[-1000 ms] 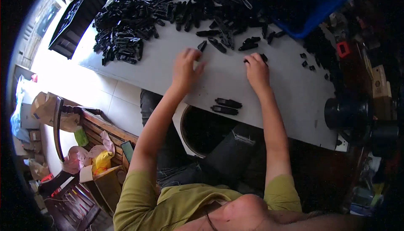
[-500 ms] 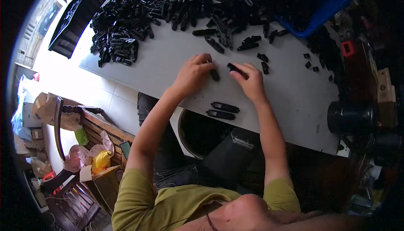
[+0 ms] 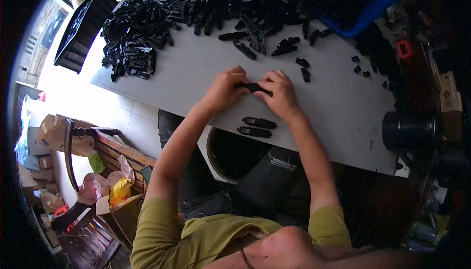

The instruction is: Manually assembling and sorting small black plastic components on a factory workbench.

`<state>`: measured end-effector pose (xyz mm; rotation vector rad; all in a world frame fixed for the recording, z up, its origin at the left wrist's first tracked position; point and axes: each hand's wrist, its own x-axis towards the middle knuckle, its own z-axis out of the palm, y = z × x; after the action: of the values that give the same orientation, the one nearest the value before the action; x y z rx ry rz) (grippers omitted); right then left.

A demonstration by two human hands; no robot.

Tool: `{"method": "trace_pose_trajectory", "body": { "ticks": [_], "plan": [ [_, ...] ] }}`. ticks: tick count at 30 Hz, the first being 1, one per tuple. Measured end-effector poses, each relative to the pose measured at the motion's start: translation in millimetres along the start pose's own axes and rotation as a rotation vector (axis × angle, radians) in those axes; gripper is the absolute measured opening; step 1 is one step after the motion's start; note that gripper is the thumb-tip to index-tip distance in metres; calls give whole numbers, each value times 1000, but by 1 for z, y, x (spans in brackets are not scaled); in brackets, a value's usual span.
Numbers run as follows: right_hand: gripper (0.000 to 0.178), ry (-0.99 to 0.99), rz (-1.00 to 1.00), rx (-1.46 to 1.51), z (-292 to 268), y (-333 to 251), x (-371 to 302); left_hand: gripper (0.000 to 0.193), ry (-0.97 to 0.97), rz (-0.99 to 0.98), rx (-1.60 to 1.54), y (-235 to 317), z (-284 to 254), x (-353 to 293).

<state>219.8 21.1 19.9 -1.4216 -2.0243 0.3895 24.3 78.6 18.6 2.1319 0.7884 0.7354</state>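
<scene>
Both my hands meet over the white table [image 3: 338, 117], gripping a narrow black plastic part [image 3: 255, 87] between them. My left hand [image 3: 226, 88] is closed on its left end, and my right hand [image 3: 280, 92] pinches its right end. The fingers hide both ends, so I cannot tell whether it is one piece or two pressed together. Nearer the table's front edge, two long black plastic parts [image 3: 256, 127] lie side by side. Two small black pieces [image 3: 304, 69] rest beyond my right hand, and some longer black parts lie just past them.
A big heap of black plastic parts [image 3: 132, 43] covers the table's far side. At the back right is a blue bin [image 3: 351, 29]; a black crate [image 3: 73, 48] stands far left. A dark cylindrical object [image 3: 409, 130] sits by the right edge. A wooden bench [image 3: 122, 144] holds bags at left.
My right hand has moved left with its black piece to meet the one in my left hand. Held apart before, the two now appear as one line between my fingers.
</scene>
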Motion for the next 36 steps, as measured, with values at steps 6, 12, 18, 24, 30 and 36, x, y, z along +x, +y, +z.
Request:
{"method": "trace_pose_trajectory", "body": {
  "ticks": [6, 12, 18, 24, 30, 36],
  "plan": [
    [31, 376, 255, -357, -29, 11, -5, 19, -75, 129, 49, 7, -1, -1],
    [28, 165, 589, -342, -42, 31, -9, 32, 259, -138, 318, -9, -10, 34],
    [25, 262, 341, 217, -23, 26, 1, 27, 147, 102, 344, -23, 1, 45],
    [24, 300, 74, 37, -13, 31, -1, 20, 28, -9, -35, -3, 13, 35],
    [27, 145, 116, 8, -28, 29, 0, 22, 16, 38, -4, -14, 5, 33],
    [27, 64, 193, 113, -25, 28, 3, 19, -29, 65, -97, -18, 10, 39]
  ]
}}
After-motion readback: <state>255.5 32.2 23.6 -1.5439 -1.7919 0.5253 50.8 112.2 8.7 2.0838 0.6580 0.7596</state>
